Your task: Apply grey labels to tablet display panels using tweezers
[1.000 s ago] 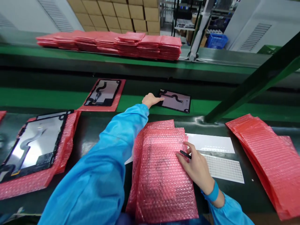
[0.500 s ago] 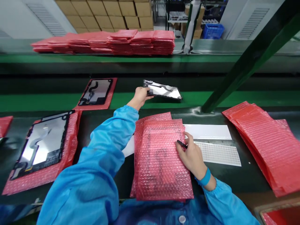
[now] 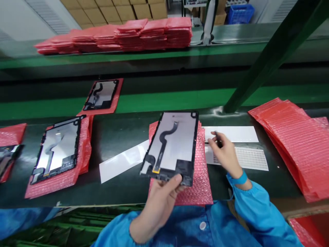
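Observation:
My left hand (image 3: 164,202) grips the lower edge of a tablet screen panel (image 3: 169,144), thumb on top. The panel is tilted, its silvery back with a dark curved ribbon cable facing me. Beneath it lie red bubble-wrap bags (image 3: 202,175), partly hidden by the panel. To the right, my right hand (image 3: 226,152) is closed on a slim black pen-like tool (image 3: 218,140), whose exact kind I cannot make out. That hand is over a sheet of small white square stickers (image 3: 252,159) and near a plain white strip (image 3: 239,133).
More panels on red bags lie at left (image 3: 60,144) and farther back (image 3: 102,94). Another white strip (image 3: 123,161) rests left of centre. Red bags are piled at right (image 3: 290,144) and along the back shelf (image 3: 154,34). A slanted green post (image 3: 269,58) rises at right.
My left hand has brought the panel from the back of the bench to above the red bags, turning it upright toward me. My right hand has moved right, off the bags, still with the black tool.

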Demonstrator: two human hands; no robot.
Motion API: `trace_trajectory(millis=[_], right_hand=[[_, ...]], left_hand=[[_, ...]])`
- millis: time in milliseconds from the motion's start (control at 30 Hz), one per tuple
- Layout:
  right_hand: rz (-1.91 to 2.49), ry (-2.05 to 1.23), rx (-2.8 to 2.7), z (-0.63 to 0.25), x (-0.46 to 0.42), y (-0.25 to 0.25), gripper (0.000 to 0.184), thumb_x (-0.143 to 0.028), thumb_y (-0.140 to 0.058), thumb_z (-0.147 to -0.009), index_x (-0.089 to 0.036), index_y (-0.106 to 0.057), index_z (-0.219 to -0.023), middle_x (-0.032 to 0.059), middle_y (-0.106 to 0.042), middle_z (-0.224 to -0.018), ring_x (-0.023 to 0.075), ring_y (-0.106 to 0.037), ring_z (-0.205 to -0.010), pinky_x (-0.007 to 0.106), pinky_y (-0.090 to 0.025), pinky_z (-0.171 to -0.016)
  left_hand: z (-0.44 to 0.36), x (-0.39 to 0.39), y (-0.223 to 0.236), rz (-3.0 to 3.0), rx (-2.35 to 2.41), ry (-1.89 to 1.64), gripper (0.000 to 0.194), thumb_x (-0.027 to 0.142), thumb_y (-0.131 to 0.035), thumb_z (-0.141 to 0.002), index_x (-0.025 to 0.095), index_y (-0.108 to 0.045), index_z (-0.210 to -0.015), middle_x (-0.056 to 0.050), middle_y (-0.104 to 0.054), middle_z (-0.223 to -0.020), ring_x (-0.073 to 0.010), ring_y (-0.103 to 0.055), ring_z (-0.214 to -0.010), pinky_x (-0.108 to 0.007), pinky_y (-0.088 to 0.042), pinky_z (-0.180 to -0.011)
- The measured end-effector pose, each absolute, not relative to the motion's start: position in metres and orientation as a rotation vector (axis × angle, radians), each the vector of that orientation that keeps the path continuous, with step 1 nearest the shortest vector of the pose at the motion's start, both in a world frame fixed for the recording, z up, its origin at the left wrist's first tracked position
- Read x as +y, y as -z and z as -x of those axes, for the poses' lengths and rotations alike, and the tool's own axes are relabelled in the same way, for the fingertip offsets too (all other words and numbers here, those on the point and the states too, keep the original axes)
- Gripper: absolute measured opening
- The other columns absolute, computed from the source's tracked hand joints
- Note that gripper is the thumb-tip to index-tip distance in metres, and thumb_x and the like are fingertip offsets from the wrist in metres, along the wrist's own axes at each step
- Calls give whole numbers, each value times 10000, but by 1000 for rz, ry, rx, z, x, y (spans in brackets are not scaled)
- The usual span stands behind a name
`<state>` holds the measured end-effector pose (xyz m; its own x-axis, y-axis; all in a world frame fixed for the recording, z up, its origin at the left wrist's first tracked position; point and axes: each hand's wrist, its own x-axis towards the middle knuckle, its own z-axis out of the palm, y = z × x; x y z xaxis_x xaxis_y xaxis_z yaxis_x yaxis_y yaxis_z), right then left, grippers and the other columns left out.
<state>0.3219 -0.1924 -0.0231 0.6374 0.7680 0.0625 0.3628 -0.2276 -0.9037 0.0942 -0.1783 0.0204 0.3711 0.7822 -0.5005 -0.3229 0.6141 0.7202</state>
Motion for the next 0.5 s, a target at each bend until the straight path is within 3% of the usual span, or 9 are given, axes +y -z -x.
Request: trace_trajectory(millis=[133, 233, 333, 400, 500], right_hand=[[1750, -487, -778, -362, -195, 17, 373, -559, -628, -914, -210, -738, -986, 23, -652, -755, 193, -580, -642, 362, -503, -652], [1764, -482, -805, -388, -199, 18, 436, -616, -645, -937, -203, -779, -901, 30, -647, -748, 189, -616, -688, 339, -515, -659], [1816, -527, -816, -405, -198, 26, 501, -656, -652, -946, -190, -792, -826, -4, -576, -614, 147, -558, -579, 287, -458, -557], [1776, -606, -787, -412, -192, 35, 498, -660, -684, -930, -178, -786, -856, -23, -569, -566, 124, -526, -512, 260, -426, -493], [1657, -719, -777, -414, -173, 51, 482, -650, -753, -884, -168, -758, -906, -2, -665, -610, 125, -589, -512, 247, -475, -485]], left_hand=[[-99, -226, 0, -464, 1068, -631, 438, 389, -964, -741, 241, -752, -1095, -60, -810, -1012, -269, -799, -963, -404, -666, -906], [-92, -237, 13, -468, 1017, -438, 333, 525, -865, -843, 220, -754, -920, -105, -809, -1027, -328, -788, -1069, -483, -625, -1004], [-73, -227, 12, -584, 705, -68, 417, 626, -668, -961, 232, -776, -1040, -160, -812, -1073, -355, -802, -1005, -531, -659, -868], [-63, -210, -4, -735, 520, 124, 387, 586, -583, -1023, 257, -755, -1135, -141, -811, -1123, -321, -812, -960, -488, -674, -781], [-71, -174, -40, -1257, 399, 124, 272, 438, -531, -1081, 259, -719, -1160, -78, -813, -1133, -236, -799, -978, -367, -667, -816]])
